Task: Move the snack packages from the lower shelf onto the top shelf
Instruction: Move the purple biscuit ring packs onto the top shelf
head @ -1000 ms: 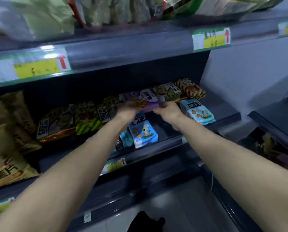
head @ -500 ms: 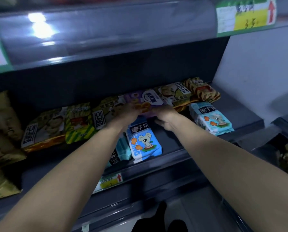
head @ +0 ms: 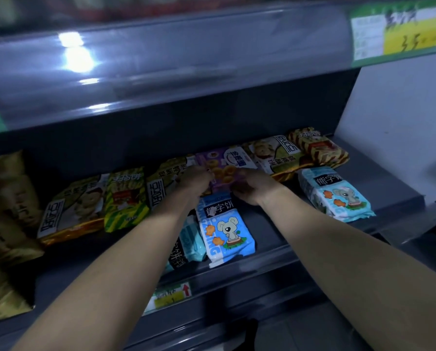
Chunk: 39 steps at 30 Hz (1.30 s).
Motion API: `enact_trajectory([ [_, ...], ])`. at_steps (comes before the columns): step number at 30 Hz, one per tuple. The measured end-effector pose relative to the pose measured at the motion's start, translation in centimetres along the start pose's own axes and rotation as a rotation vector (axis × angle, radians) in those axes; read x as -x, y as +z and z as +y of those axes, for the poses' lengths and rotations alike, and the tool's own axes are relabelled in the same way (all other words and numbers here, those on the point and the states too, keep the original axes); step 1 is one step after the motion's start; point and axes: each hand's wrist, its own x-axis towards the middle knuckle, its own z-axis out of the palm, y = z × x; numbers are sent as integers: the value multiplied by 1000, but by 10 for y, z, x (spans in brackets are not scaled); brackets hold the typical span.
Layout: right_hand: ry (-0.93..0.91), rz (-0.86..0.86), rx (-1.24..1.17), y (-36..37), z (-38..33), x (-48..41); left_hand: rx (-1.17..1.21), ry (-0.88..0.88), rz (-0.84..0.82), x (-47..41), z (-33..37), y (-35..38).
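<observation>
Both hands are gripping the same thing. The left hand (head: pixel 195 181) is curling its fingers round the near left edge of the purple package (head: pixel 223 168), and the right hand (head: pixel 255 186) is curling round its near right edge, so the pack is being pinched between them. The purple package is sitting in the back row of the lower shelf (head: pixel 272 230); I cannot tell whether it is lifting off the shelf.

Far to the left of the purple package, gold bags (head: pixel 7 211) are leaning at the shelf's end. Closer to it, a white-and-gold package (head: pixel 72 211) and a green striped package (head: pixel 126 198) are lying side by side. An olive-and-white package (head: pixel 165 183) is lying just left of it, partly hidden by the left hand.

Just in front of the purple package, a blue koala packet (head: pixel 227 229) is lying flat between the forearms, with a second blue packet (head: pixel 190 239) beside it under the left forearm.

Just right of the purple package, a white-and-olive package (head: pixel 275 153) and a brown striped package (head: pixel 318 148) are closing the row, and a blue elephant packet (head: pixel 336 193) is lying in front of them.

Above the purple package, the top shelf (head: pixel 186 67) is catching glare on its front rail, which is carrying a green price label (head: pixel 399 29) at the right.
</observation>
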Motion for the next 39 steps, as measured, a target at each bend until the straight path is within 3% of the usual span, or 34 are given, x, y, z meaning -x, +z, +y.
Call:
enact_trajectory([
  [11,-113,-13,-54,14,4,-15,50,55,14,8,6,3],
  [15,-63,196,-113,19,7,-21,-10,127,15,14,10,1],
  [18,-36,204,-124,16,7,-24,-30,154,34,23,13,-2],
  [25,-115,148,-95,6,-15,53,-267,212,185,52,26,3],
  [28,-111,112,-6,-5,-13,95,-382,134,274,84,37,3],
  [33,-127,58,122,-21,2,162,-187,119,257,148,26,-8],
  [39,-197,-8,233,-19,36,248,-70,-7,364,218,-20,-27],
])
